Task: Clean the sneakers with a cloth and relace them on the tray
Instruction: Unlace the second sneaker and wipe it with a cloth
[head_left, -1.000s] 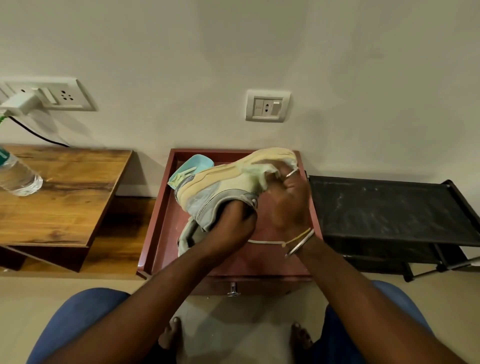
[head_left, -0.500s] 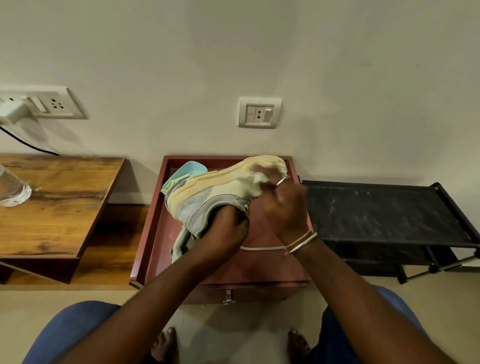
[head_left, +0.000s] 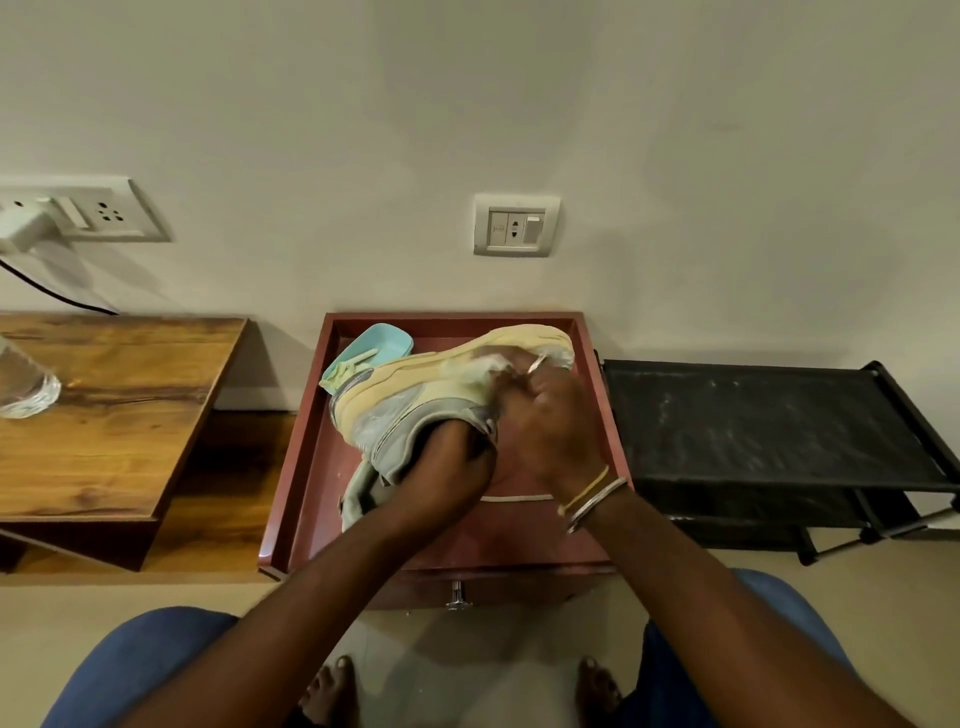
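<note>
A cream and grey sneaker (head_left: 415, 395) is held on its side above the dark red tray (head_left: 296, 467), sole facing up and away. My left hand (head_left: 447, 467) is pushed into the sneaker's opening and grips it from inside. My right hand (head_left: 550, 415) holds a pale cloth (head_left: 488, 366) against the sneaker's side near the toe. A second grey sneaker (head_left: 358, 493) lies in the tray below, mostly hidden by my left arm. A loose white lace (head_left: 517, 498) lies on the tray floor by my right wrist.
A light blue dish (head_left: 376, 345) sits at the tray's back left. A wooden table (head_left: 114, 410) with a water bottle (head_left: 26, 389) stands to the left. A black low rack (head_left: 769, 426) is on the right. My knees and bare feet are below.
My right hand with the cloth has slid a little along the sneaker's side. The camera has tilted slightly, shifting the scene down and left.
</note>
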